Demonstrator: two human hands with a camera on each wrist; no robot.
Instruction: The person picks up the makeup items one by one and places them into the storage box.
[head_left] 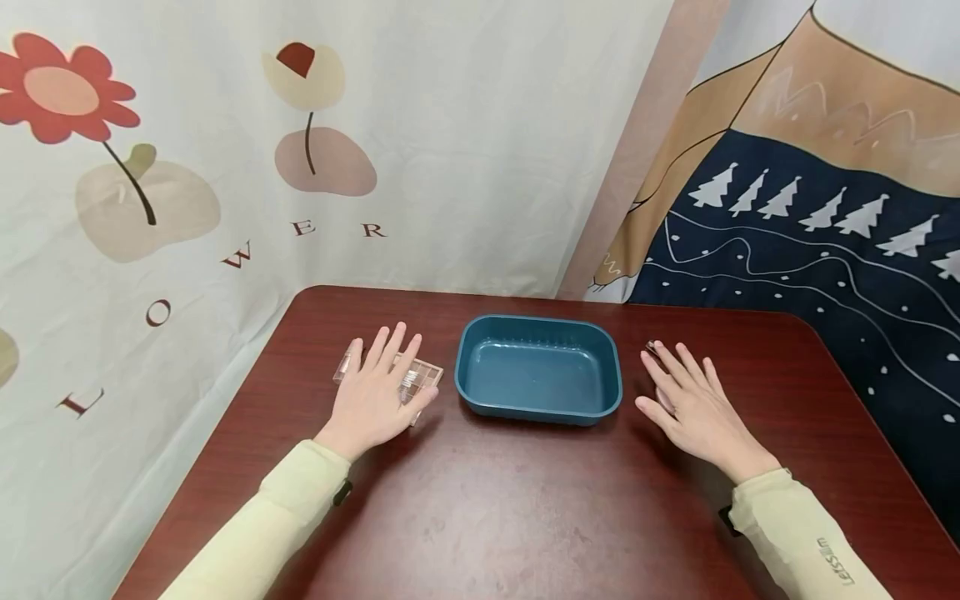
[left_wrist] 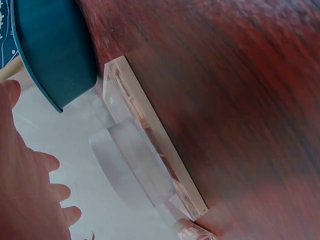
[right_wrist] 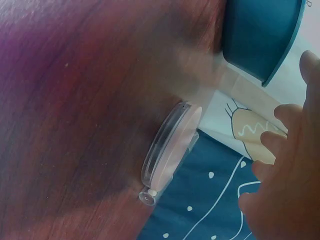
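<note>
Reaches in from the lower corners of the head view in pale green sleeves (head_left: 300, 492). Spreads the left hand (head_left: 375, 404) at left of centre, palm down, fingers straight and apart, clamped on nothing; spreads the right hand (head_left: 693, 408) at right of centre likewise, fingers parted, gripping nothing. Has beneath the left hand a clear-lidded case (left_wrist: 160, 140), flat on the table (head_left: 495, 517): probably the relation to mind, downward across a visible gap, long axis slanting from upper left to lower right in the left wrist view. Shows there, too, behind the case, a pale round-edged piece (left_wrist: 130, 165), of unclear kind. Has beneath the right hand, much nearer to it than to the left, a round compact (right_wrist: 175, 147), slanting from upper right to lower left in the right wrist view, with a small clear container (right_wrist: 148, 197) at its lower end. Finds between the hands, at frame centre, a blue-green bin (head_left: 540, 414), touching neither. Faces, across the upper frame, a printed curtain (head_left: 465, 150).
</note>
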